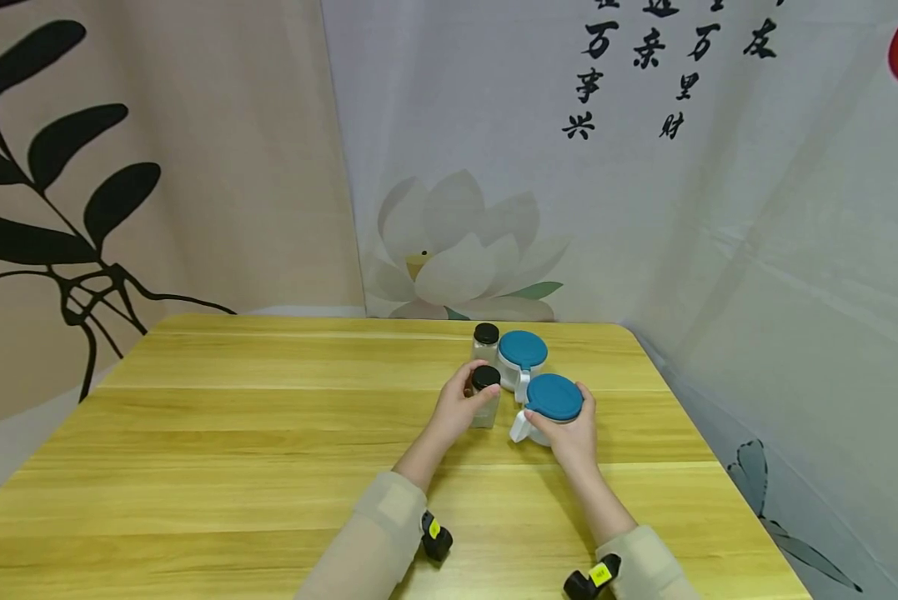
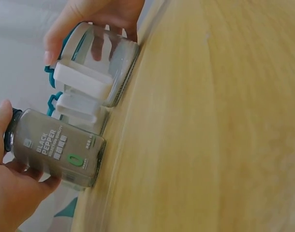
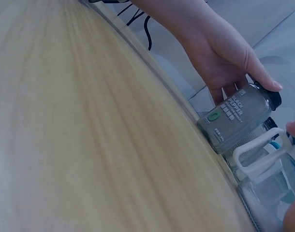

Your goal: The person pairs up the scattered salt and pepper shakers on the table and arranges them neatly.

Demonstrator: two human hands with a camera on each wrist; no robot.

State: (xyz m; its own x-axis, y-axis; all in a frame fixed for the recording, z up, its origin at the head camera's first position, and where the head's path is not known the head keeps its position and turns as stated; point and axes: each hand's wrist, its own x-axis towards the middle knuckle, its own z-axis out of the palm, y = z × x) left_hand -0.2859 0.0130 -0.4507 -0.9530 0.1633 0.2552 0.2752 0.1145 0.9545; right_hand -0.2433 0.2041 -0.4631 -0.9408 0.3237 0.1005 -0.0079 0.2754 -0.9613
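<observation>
My left hand (image 1: 456,407) grips a clear glass bottle of black pepper (image 2: 65,147) with a black cap, thumb at the cap and fingers around the far side. The bottle stands upright on the wooden table (image 1: 268,450). Just to its right, my right hand (image 1: 574,440) holds a clear seasoning jar (image 1: 555,397) with a blue lid and a white handle. White contents show low in that jar in the right wrist view. Behind these stand a second black-capped bottle (image 1: 486,334) and a second blue-lidded jar (image 1: 523,350), partly hidden by the front pair.
The four containers sit close together near the table's back edge (image 1: 328,318), right of centre. A pale curtain (image 1: 449,125) with a lotus print hangs behind the table. Black wrist cameras (image 1: 437,537) are strapped at both sleeves.
</observation>
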